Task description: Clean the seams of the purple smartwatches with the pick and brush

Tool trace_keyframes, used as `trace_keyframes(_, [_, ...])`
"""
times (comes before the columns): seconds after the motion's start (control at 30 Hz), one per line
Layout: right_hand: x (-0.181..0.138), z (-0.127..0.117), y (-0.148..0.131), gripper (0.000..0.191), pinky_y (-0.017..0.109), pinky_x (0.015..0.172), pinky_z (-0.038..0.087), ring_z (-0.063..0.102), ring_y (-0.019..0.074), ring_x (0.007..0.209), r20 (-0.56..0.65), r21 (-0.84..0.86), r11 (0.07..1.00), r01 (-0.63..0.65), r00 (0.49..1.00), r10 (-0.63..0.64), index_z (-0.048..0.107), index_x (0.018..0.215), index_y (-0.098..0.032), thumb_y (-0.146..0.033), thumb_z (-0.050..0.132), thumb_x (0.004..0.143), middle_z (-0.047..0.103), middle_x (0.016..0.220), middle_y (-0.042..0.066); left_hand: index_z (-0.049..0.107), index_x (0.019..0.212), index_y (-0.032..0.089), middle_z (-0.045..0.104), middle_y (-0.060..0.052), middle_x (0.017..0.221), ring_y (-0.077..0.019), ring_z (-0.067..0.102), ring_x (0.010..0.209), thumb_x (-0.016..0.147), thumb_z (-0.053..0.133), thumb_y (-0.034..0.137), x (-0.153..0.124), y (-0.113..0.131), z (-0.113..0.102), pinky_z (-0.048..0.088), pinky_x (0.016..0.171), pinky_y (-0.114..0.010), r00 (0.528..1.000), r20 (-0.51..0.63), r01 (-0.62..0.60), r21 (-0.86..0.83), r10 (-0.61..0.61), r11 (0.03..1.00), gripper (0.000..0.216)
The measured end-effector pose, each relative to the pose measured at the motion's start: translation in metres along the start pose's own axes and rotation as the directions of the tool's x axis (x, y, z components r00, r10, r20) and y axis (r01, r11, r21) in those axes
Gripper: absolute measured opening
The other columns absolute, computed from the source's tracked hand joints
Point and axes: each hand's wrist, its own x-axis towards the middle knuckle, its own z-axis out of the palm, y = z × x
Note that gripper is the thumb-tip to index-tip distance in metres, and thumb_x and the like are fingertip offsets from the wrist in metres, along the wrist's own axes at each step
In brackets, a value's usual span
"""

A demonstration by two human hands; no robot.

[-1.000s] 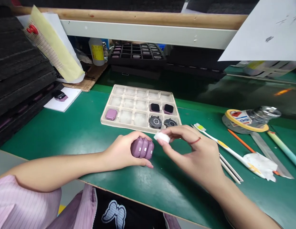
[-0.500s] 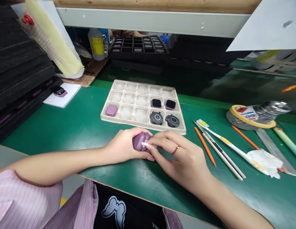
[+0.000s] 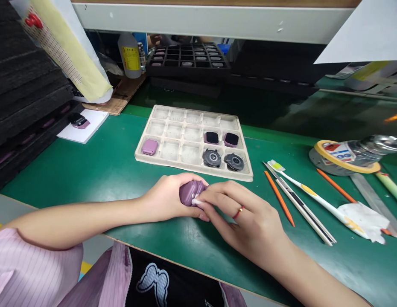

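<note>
Tray [image 3: 185, 166] lies on bench mat [image 3: 89, 170]; watch parts [image 3: 212, 157] sit in its right-hand compartments; foam stack [image 3: 25, 85] stands left of it, toothbrush [image 3: 316, 202] right.

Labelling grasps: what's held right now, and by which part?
The left hand grips a purple case around its left end; the right hand pinches a white wipe against it with its fingertips.

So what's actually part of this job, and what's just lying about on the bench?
In hand: left hand gripping a purple watch casing; right hand pressing a white wipe against it.

Lying about: pulp tray; orange stick; white-handled brush; tape roll.
</note>
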Motion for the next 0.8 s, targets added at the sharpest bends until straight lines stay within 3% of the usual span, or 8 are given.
trace_keyframes(0.13, [0.0004, 0.0014, -0.0009, 0.015, 0.030, 0.070, 0.058, 0.067, 0.0171, 0.077, -0.026, -0.025, 0.999, -0.024, 0.999, 0.023, 0.063, 0.099, -0.021, -0.009, 0.062, 0.091, 0.069, 0.090, 0.005, 0.067, 0.112, 0.021, 0.071, -0.001, 0.093, -0.0221, 0.066, 0.087, 0.061, 0.091, 0.036, 0.0013, -0.0012, 0.0003, 0.051, 0.080, -0.034, 1.000, -0.005, 0.021, 0.003, -0.021, 1.000, 0.058])
trace_keyframes(0.3, [0.0006, 0.0032, -0.0070, 0.014, 0.030, 0.070, 0.058, 0.067, 0.0183, 0.079, 0.038, 0.004, 1.000, -0.014, 0.999, 0.014, 0.064, 0.098, -0.020, -0.008, 0.059, 0.092, 0.070, 0.089, 0.006, 0.067, 0.112, 0.022, 0.072, -0.003, 0.108, -0.0228, 0.066, 0.099, 0.066, 0.087, 0.030, 0.0011, -0.0023, 0.0009, 0.050, 0.088, -0.034, 0.999, -0.002, -0.033, 0.001, 0.033, 0.999, 0.051])
trace_keyframes(0.47, [0.0023, 0.0036, -0.0005, 0.013, 0.031, 0.072, 0.059, 0.068, 0.0175, 0.078, -0.051, -0.027, 0.999, -0.030, 0.998, 0.029, 0.064, 0.096, -0.021, -0.010, 0.060, 0.093, 0.068, 0.087, 0.005, 0.067, 0.111, 0.021, 0.071, -0.001, 0.096, -0.0214, 0.065, 0.088, 0.060, 0.091, 0.036, 0.0019, -0.0001, 0.0020, 0.051, 0.080, -0.033, 0.999, -0.028, 0.023, 0.000, -0.023, 1.000, 0.058])
trace_keyframes(0.63, [0.0006, 0.0051, -0.0019, 0.013, 0.031, 0.072, 0.058, 0.066, 0.0182, 0.080, 0.010, 0.014, 1.000, -0.008, 1.000, 0.008, 0.064, 0.098, -0.018, -0.007, 0.060, 0.092, 0.069, 0.090, 0.006, 0.068, 0.111, 0.022, 0.072, -0.001, 0.104, -0.0210, 0.065, 0.097, 0.064, 0.088, 0.027, 0.0018, -0.0018, 0.0006, 0.050, 0.087, -0.032, 1.000, -0.010, -0.018, 0.001, 0.018, 1.000, 0.052])
trace_keyframes(0.8, [0.0014, 0.0050, -0.0001, 0.013, 0.030, 0.072, 0.058, 0.066, 0.0176, 0.079, -0.049, -0.002, 1.000, -0.004, 0.999, 0.004, 0.062, 0.098, -0.020, -0.008, 0.061, 0.092, 0.068, 0.089, 0.005, 0.067, 0.112, 0.022, 0.072, 0.000, 0.095, -0.0210, 0.066, 0.089, 0.061, 0.091, 0.035, 0.0025, -0.0027, 0.0001, 0.050, 0.080, -0.032, 1.000, -0.019, 0.015, -0.011, -0.015, 1.000, 0.058])
